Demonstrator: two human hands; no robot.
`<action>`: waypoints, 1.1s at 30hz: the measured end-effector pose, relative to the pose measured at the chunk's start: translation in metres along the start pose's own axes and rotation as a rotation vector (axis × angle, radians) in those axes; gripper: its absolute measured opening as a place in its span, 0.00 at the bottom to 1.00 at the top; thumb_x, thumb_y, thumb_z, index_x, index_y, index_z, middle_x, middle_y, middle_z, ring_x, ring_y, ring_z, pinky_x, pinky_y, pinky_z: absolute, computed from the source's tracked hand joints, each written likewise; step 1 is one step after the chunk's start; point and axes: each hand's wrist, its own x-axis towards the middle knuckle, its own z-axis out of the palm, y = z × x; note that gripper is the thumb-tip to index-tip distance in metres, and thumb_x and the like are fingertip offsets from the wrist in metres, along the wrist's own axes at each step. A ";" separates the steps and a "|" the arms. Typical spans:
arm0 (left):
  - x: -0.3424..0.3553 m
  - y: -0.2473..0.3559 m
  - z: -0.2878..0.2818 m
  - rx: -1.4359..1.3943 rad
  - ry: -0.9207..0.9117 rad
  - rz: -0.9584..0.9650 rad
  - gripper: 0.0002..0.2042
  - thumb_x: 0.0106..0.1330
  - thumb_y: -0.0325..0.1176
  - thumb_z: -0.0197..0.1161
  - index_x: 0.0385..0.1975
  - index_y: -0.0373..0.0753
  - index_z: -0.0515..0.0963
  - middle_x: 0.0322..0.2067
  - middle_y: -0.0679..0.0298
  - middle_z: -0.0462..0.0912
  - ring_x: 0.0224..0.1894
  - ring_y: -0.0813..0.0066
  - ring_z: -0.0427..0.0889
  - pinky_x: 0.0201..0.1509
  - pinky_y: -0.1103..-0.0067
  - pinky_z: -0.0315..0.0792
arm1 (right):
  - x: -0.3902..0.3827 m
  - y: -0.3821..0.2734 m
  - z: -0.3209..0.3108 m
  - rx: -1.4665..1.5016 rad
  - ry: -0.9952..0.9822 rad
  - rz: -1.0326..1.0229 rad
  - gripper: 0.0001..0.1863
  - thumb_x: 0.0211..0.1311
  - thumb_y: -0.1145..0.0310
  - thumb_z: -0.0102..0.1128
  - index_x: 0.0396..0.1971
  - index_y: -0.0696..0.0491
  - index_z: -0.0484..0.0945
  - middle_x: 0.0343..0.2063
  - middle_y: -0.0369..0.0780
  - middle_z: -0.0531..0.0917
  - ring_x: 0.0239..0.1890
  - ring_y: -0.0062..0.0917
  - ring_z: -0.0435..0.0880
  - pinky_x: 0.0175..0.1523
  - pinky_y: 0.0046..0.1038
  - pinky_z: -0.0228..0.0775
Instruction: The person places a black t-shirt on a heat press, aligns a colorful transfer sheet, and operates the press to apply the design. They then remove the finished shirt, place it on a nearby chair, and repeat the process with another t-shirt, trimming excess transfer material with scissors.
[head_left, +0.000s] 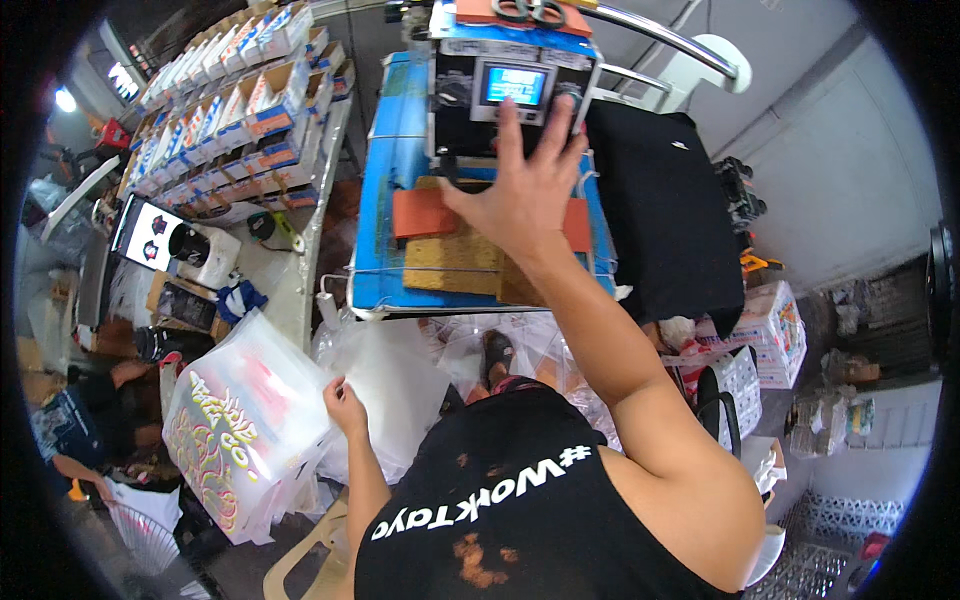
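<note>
My right hand (525,195) reaches forward with its fingers spread. Its fingertips are at the front panel of a black control box (452,125), over and beside the small lit blue screen (514,85). Whether they press anything I cannot tell. Under that hand, orange pads (420,213) and a worn brown board (450,265) lie on a blue-topped stand (380,275). My left hand (345,405) hangs low at the left, its fingers closed at the edge of a translucent film sheet (285,375) with colourful printed lettering and drawings. The fingertips are partly hidden.
Black cloth (665,220) drapes over a surface at the right. Scissors (530,12) lie on the box, near a metal bar (660,35). At the left, a table (290,265) holds stacked cartons (260,115) and a tablet (150,232). Another person's arm (85,475) shows at lower left.
</note>
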 end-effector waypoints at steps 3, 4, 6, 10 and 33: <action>-0.036 -0.001 -0.002 0.158 -0.164 -0.162 0.09 0.67 0.25 0.60 0.43 0.34 0.83 0.38 0.60 0.84 0.40 0.71 0.82 0.47 0.75 0.76 | 0.001 -0.018 -0.003 -0.010 -0.052 0.051 0.57 0.40 0.39 0.78 0.73 0.45 0.65 0.75 0.65 0.43 0.66 0.82 0.52 0.57 0.72 0.59; -0.048 0.004 0.006 0.116 -0.292 -0.117 0.09 0.67 0.25 0.60 0.44 0.34 0.83 0.37 0.60 0.85 0.39 0.71 0.82 0.46 0.75 0.77 | 0.000 -0.021 -0.006 0.015 -0.033 0.047 0.57 0.39 0.39 0.78 0.72 0.45 0.66 0.75 0.64 0.42 0.65 0.83 0.51 0.57 0.73 0.58; -0.071 0.020 0.034 0.131 -0.592 -0.154 0.11 0.67 0.27 0.61 0.46 0.32 0.83 0.37 0.59 0.87 0.35 0.72 0.83 0.41 0.76 0.77 | -0.006 -0.009 -0.018 0.200 0.026 -0.022 0.43 0.47 0.47 0.76 0.64 0.49 0.75 0.74 0.59 0.54 0.68 0.74 0.56 0.63 0.68 0.58; -0.118 0.060 0.112 0.108 -1.125 -0.229 0.15 0.69 0.38 0.64 0.48 0.33 0.84 0.36 0.58 0.88 0.37 0.70 0.85 0.42 0.75 0.78 | -0.043 0.112 -0.067 0.629 -0.128 0.020 0.09 0.61 0.68 0.67 0.38 0.55 0.83 0.46 0.50 0.83 0.47 0.47 0.85 0.51 0.40 0.79; -0.345 0.372 0.351 -1.328 -0.994 -0.748 0.34 0.71 0.62 0.60 0.60 0.34 0.77 0.55 0.56 0.83 0.60 0.59 0.79 0.66 0.65 0.71 | -0.025 0.397 -0.415 1.034 -1.389 -0.341 0.24 0.70 0.49 0.52 0.27 0.58 0.72 0.20 0.44 0.76 0.18 0.27 0.73 0.23 0.31 0.65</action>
